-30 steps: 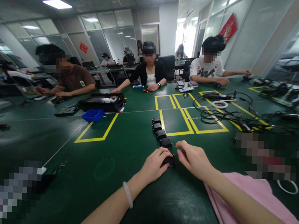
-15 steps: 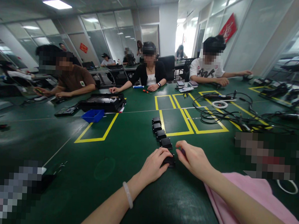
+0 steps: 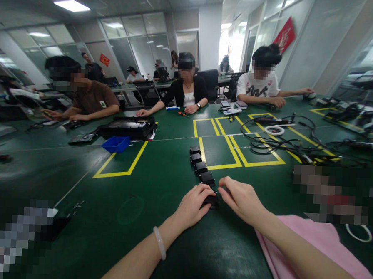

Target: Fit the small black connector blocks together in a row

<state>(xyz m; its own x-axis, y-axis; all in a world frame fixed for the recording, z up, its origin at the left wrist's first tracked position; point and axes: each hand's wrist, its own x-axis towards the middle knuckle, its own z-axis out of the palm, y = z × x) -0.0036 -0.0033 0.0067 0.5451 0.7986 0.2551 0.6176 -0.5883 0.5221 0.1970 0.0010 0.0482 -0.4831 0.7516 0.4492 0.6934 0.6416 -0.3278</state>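
On the green tabletop, my left hand (image 3: 195, 202) is closed around the nearest small black block (image 3: 213, 200), thumb on its near side and fingers over its far side. Just right of that block, my right hand (image 3: 240, 198) has its fingers curled inward, the fingertips close to the block's corner. Whatever those right fingers may hold is hidden. Beyond my hands runs a row of several similar black blocks (image 3: 200, 167), each with small pale bits at its corners.
Yellow tape outlines (image 3: 224, 167) mark the table beside the row. A blue bin (image 3: 116, 144) and a black case (image 3: 127, 126) are at left. Tangled black cables (image 3: 264, 143) lie at right, near pink cloth (image 3: 309, 241). Several people sit across the table.
My right hand has shifted very slightly left toward the block. My left hand and the row have stayed put. A person has appeared in the left background.
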